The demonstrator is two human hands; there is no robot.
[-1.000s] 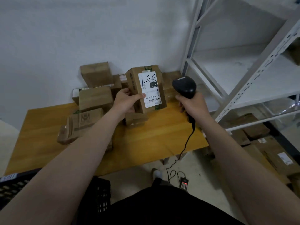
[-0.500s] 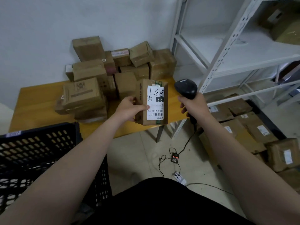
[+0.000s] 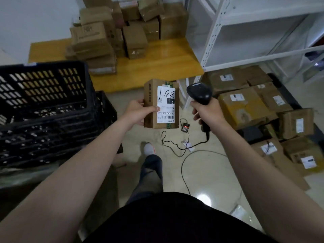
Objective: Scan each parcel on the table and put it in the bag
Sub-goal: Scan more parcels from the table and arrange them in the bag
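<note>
While the right hand [image 3: 209, 114] grips the scanner [image 3: 199, 92], the left hand [image 3: 137, 112] holds the parcel [image 3: 162, 104], now off the table [image 3: 157, 67].

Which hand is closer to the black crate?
The left hand, holding the box just right of the crate. The right hand, holding the scanner, is farther right, beyond the box.

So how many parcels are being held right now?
1: the labelled parcel in the left hand, over the floor beside the scanner in the right hand. None looks hidden.
</note>
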